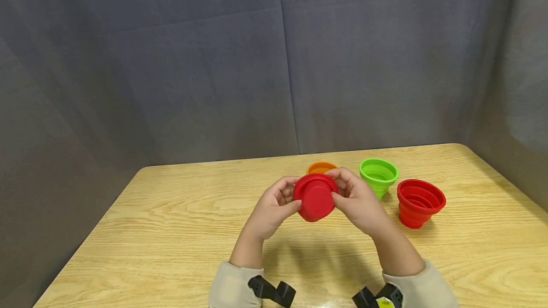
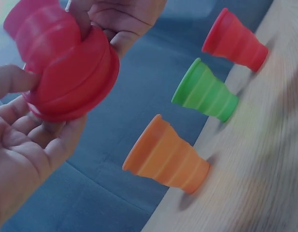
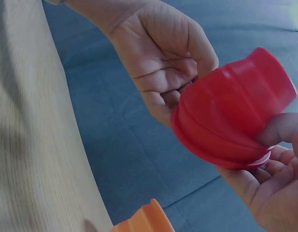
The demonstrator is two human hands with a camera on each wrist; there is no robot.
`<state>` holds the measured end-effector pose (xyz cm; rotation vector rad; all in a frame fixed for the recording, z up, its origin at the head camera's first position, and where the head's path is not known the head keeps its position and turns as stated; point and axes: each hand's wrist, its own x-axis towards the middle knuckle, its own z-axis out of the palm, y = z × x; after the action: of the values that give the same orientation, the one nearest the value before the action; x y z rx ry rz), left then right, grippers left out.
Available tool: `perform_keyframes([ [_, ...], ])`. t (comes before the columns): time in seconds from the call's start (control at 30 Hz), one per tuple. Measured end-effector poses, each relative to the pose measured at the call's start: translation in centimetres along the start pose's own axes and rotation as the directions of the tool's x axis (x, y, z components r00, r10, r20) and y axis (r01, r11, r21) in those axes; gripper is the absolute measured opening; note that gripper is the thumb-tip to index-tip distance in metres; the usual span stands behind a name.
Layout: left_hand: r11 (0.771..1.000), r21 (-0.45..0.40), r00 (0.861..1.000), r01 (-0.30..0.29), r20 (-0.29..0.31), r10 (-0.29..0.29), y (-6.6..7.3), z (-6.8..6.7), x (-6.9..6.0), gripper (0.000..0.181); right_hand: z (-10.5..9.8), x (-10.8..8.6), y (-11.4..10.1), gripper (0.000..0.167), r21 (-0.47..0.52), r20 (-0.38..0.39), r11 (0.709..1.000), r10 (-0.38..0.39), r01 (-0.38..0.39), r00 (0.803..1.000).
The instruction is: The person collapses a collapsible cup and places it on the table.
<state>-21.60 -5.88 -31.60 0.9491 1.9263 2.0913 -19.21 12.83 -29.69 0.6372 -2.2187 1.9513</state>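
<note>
A red collapsible cup is held up above the table, its base turned toward the head camera. My left hand grips one side of its rim, thumb pressed on the outer wall and fingers behind. On the opposite side my right hand pinches the rim the same way. In the left wrist view the wall of this cup looks folded unevenly near the rim, with the narrow base end still extended. The right wrist view shows the same bent wall on the cup.
Behind the hands stands an orange collapsible cup, partly hidden. A green cup and a second red cup stand upright to the right on the wooden table. Grey cloth hangs behind the table.
</note>
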Motion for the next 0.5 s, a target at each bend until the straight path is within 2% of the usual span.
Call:
perform_keyframes([
  [0.2, 0.995, 0.092, 0.996, -0.023, -0.086, 0.031, 0.11, 0.39, 0.27, 0.032, 0.07, 0.04, 0.07, 0.027, 0.022, 0.038, 0.999, -0.028, 0.027, 0.999],
  [0.33, 0.993, 0.110, 0.994, -0.036, -0.095, 0.047, 0.30, 0.59, 0.42, 0.030, 0.03, -0.01, -0.05, 0.029, -0.012, 0.031, 0.999, -0.039, 0.039, 0.999],
  [0.5, 0.993, 0.108, 0.993, -0.048, -0.097, 0.059, 0.14, 0.45, 0.62, 0.029, 0.37, 0.02, 0.00, 0.031, -0.060, 0.014, 0.998, -0.013, 0.014, 1.000],
])
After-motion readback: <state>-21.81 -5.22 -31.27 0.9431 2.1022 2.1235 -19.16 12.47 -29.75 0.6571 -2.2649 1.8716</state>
